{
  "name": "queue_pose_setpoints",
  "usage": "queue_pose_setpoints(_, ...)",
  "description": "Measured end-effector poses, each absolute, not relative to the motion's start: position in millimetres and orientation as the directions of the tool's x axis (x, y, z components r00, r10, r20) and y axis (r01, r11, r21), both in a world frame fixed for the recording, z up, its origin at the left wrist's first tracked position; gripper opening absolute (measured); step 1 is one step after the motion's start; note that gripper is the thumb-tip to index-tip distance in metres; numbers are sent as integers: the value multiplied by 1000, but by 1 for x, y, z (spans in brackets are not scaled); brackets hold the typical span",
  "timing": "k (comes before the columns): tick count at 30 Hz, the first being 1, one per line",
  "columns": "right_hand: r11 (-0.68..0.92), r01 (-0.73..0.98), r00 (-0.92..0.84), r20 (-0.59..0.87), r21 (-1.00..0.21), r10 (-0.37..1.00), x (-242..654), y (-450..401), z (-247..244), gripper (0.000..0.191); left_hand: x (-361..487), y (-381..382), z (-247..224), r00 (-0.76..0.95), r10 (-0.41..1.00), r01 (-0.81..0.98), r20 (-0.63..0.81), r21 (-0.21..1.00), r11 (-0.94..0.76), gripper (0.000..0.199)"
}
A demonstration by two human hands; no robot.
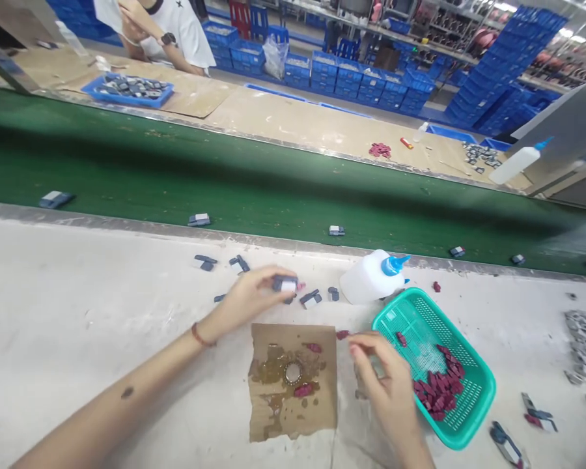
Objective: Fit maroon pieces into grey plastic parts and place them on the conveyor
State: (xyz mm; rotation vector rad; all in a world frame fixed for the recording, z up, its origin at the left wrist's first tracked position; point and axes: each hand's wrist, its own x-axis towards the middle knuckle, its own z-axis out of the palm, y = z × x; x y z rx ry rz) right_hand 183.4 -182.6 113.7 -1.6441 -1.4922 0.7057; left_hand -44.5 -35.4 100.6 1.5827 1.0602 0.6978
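A dark grey part with a white face and a red tip is pinched in my left hand, above the white table beyond the cardboard. Near the cardboard's right edge is my right hand, thumb and fingertips close together; what they hold, if anything, is too small to tell. A small red piece lies just beside those fingertips. The stained cardboard bears a small ring and red pieces. To the right, a green basket holds several red pieces.
A white bottle with a blue cap lies behind the basket. Grey parts are scattered near my left hand. A green conveyor carries several parts. Across it, a person stands near a blue tray.
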Motion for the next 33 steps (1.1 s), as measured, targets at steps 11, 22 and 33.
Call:
queue_pose_setpoints(11,-324,814,368,-3,-482,930,272,-196,87,28,23,72,68,463,854,649,237,566,-508,33)
queue_pose_setpoints(22,-334,747,430,34,-574,902,267,-195,94,18,121,76,69,592,793,474,143,734,-486,22)
queue_pose_setpoints(33,-171,216,388,-77,-961,918,233,-196,114,32,75,55,80,403,912,-4,-71,997,79,21)
